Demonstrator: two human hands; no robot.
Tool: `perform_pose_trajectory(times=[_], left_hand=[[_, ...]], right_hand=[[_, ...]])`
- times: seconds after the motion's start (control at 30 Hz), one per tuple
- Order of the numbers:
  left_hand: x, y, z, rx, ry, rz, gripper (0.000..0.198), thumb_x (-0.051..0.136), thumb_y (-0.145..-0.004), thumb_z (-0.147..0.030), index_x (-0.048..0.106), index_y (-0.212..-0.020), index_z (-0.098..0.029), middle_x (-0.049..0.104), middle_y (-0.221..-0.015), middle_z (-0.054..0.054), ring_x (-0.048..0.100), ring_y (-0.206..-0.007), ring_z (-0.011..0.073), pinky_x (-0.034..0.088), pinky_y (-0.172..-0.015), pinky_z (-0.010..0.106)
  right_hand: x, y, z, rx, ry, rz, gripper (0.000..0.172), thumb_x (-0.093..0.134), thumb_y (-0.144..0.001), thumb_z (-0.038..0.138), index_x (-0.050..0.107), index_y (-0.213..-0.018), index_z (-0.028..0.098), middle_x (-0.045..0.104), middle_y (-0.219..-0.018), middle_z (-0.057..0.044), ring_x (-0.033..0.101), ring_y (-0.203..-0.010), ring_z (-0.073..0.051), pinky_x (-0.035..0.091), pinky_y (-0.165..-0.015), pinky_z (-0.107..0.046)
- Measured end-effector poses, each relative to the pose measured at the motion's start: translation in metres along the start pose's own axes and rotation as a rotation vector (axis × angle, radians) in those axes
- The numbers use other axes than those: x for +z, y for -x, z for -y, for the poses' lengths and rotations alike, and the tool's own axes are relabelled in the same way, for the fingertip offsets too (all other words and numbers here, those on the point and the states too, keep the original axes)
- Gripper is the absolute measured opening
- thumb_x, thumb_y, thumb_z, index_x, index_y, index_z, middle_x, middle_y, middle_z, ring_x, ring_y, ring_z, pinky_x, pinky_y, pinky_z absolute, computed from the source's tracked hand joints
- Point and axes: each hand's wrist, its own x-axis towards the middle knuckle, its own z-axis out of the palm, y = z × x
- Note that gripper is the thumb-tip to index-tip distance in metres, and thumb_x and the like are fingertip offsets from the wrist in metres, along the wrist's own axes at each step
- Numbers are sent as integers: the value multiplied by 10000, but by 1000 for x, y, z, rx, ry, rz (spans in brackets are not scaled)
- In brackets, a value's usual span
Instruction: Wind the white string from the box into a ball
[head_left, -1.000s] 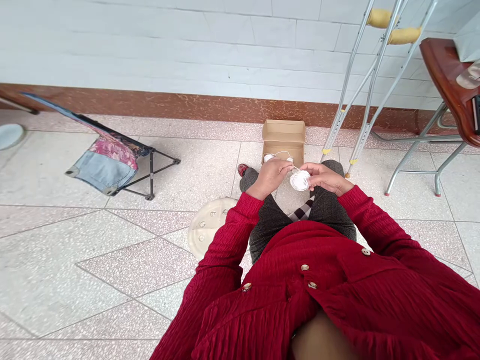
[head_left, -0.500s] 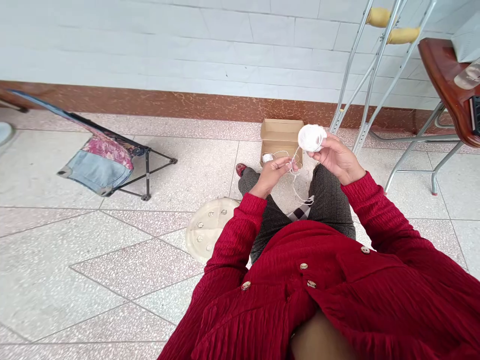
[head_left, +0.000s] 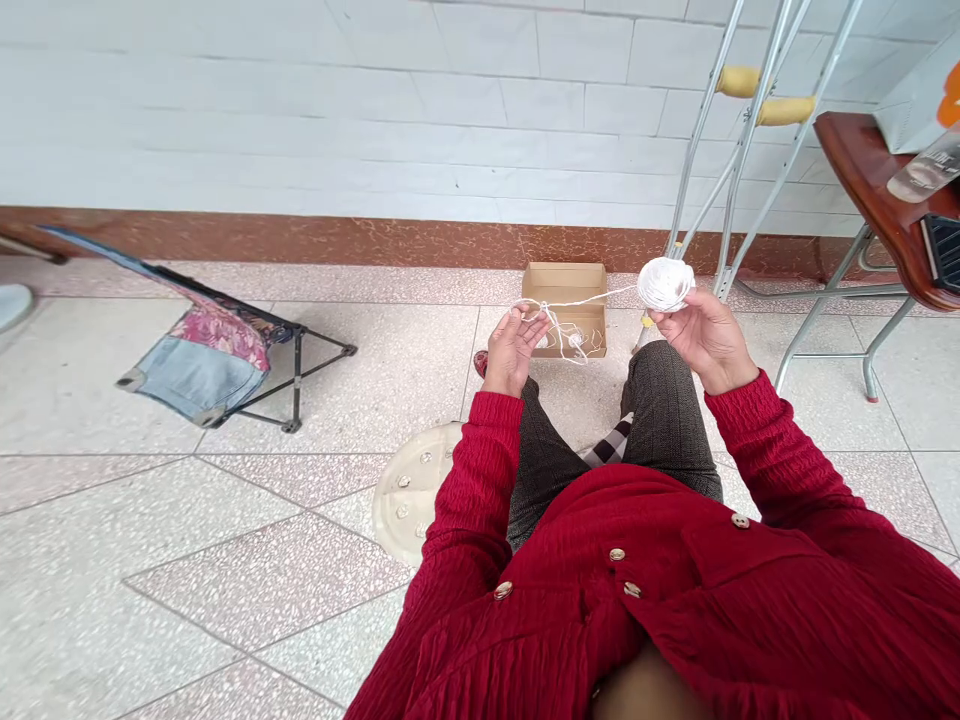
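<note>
My right hand (head_left: pixel 703 335) is closed on a round ball of white yarn (head_left: pixel 665 284), gripping it at its lower right edge. A strand of yarn (head_left: pixel 585 301) runs from the ball leftward to my left hand (head_left: pixel 516 345), whose fingers hold it. Loose loops of the yarn hang below the left fingers, in front of an open cardboard box (head_left: pixel 564 276) on the floor. Inside the box lie small white pieces and more strands; what they are exactly is hard to make out.
A folding chair (head_left: pixel 217 355) stands at the left. Beside my left arm is a round cream stool top (head_left: pixel 409 495). Metal crutches (head_left: pixel 739 150) with yellow grips lean on the wall at the right, near a brown table (head_left: pixel 862 170) holding a bottle (head_left: pixel 926 170).
My hands have moved apart, the left leftward and the right rightward with the ball. The yarn between them is now stretched out nearly straight. The view has tilted slightly.
</note>
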Motion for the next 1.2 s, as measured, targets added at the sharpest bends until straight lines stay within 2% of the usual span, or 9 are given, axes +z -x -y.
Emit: perform_pose_trajectory(times=[0.23,0.4,0.5,0.63,0.8,0.87,0.97,1.1,1.2], left_hand=[[8,3,-15,-9,12,65,589,540,-941,-739,583,-1225,-225,752,-1185,149,708,-1189,281,562,-1034,472],[36,5,7,-124,98,146,512,488,-1012,-650,578,-1294,-233,672,-1361,145,681,-1218,273,597,-970,465],[46,6,23,-127,37,66,478,502,-1019,-616,612,-1261,-218,623,-1430,139,633,-1278,262,599,-954,416],[41,13,31,-12,-155,-55,461,568,-980,-610,664,-1196,-214,617,-1440,130,607,-1300,257,583,-929,342],[42,30,34,-30,-234,246,541,813,-801,-494,687,-1236,-200,735,-1240,124,672,-1193,265,557,-962,376],[44,33,35,-48,-318,351,473,843,-758,-452,742,-1123,-168,781,-1036,98,706,-1078,250,524,-1007,397],[37,33,35,-10,-460,413,350,751,-824,-509,776,-833,-160,771,-830,69,707,-957,233,483,-1047,398],[0,22,27,18,-486,227,385,710,-824,-537,733,-722,-166,729,-690,50,692,-787,212,510,-957,374],[-38,6,15,6,-426,-101,283,701,-811,-440,702,-778,-159,706,-655,36,664,-697,181,533,-819,336]], right_hand=[[4,-9,10,-70,59,11,358,721,-790,429,653,-1094,253,669,-1072,-60,662,-936,-207,630,-698,-326],[36,-4,12,16,2,119,373,783,-749,368,663,-1079,243,679,-1041,-46,663,-899,-189,636,-690,-312],[49,-8,14,14,-24,148,337,791,-755,366,665,-1035,227,674,-1045,-39,668,-917,-174,636,-723,-294],[52,-17,17,-23,8,186,366,780,-802,422,653,-1088,233,663,-1053,-40,673,-921,-171,634,-721,-298],[53,-19,17,-33,-10,186,354,783,-809,433,647,-1064,227,662,-1043,-42,678,-893,-164,626,-690,-286],[51,-19,20,-30,-53,157,323,794,-789,408,648,-1011,224,666,-1016,-35,679,-858,-154,613,-656,-267],[42,-21,32,-42,-129,84,321,820,-739,364,647,-980,240,678,-965,-16,668,-779,-138,576,-579,-241],[19,-23,57,-115,-211,-48,338,835,-689,293,629,-956,278,689,-863,13,634,-700,-143,539,-513,-250],[5,-24,70,-198,-284,-128,288,794,-700,214,616,-920,270,703,-813,24,623,-689,-137,530,-511,-227]])
